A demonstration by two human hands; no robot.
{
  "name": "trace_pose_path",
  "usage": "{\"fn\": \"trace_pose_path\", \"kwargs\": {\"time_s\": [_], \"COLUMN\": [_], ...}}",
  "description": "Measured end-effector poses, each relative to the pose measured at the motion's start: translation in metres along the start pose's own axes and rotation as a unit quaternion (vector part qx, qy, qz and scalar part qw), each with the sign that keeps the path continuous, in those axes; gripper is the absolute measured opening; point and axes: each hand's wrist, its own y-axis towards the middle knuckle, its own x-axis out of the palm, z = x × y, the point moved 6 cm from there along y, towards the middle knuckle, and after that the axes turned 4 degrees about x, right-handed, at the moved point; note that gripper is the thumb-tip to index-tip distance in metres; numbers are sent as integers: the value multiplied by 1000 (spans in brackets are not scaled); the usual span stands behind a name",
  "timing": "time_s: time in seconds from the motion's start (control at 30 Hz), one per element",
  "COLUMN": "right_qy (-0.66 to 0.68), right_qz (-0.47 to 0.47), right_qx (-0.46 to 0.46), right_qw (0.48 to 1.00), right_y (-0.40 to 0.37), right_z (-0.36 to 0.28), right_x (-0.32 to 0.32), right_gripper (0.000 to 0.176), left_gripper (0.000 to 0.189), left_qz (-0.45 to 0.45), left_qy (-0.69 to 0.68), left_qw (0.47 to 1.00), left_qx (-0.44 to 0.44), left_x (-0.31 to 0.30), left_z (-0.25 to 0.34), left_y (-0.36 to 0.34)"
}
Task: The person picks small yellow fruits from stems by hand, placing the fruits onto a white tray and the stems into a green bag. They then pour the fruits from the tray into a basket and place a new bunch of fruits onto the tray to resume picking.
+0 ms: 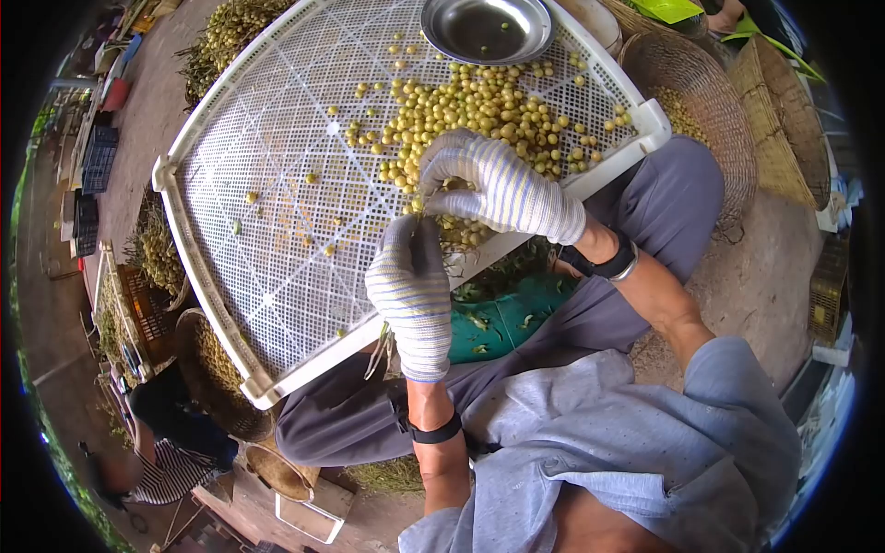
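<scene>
My left hand, in a striped knit glove, is closed on a thin-stemmed sprig; its pale stem ends stick out below the fist. My right hand, gloved alike, curls above it with fingertips pinched close to the left fingers. What the right fingers grip is hidden. Some fruits show just under the right hand. Both hands are over the near edge of a white mesh tray. On the tray lies a pile of small round yellow-green fruits, with a few scattered singly to the left.
A metal bowl sits at the tray's far side. Green cloth with leaf scraps lies below the tray. Woven baskets stand at right, another basket of fruit at left. A person in a striped top is at lower left.
</scene>
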Motion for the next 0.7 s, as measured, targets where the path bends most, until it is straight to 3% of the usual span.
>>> {"fn": "trace_pose_path", "kwargs": {"time_s": [0.07,0.2,0.3,0.4,0.47,0.53,0.6,0.67,0.7], "right_qy": [43,-141,-8,187,205,269,28,-239,-213], "right_qz": [-13,72,48,34,23,22,128,223,199], "right_qx": [25,-72,-4,83,71,92,18,-46,-52], "right_qw": [999,985,999,978,976,959,991,944,955], "right_y": [-1,-2,-2,-4,-4,-5,0,1,2], "right_z": [6,-13,-2,14,14,22,15,-7,-8], "right_x": [2,0,0,8,8,8,-14,-31,-29], "right_gripper": [16,18,16,15,15,16,17,18,18], "left_gripper": [8,9,12,12,13,14,15,15,16], "left_qz": [7,-2,-24,-40,-62,-39,-16,14,28], "left_qy": [-36,-6,6,27,76,2,-109,-134,-130], "left_qw": [999,999,998,997,993,995,986,982,982], "left_qx": [-21,-37,-60,-62,-63,-91,-128,-135,-131], "left_x": [-1,-1,0,1,2,4,2,-5,-8], "left_z": [3,9,11,13,16,-1,-10,-14,-13], "left_y": [1,3,3,7,9,5,4,6,8]}}
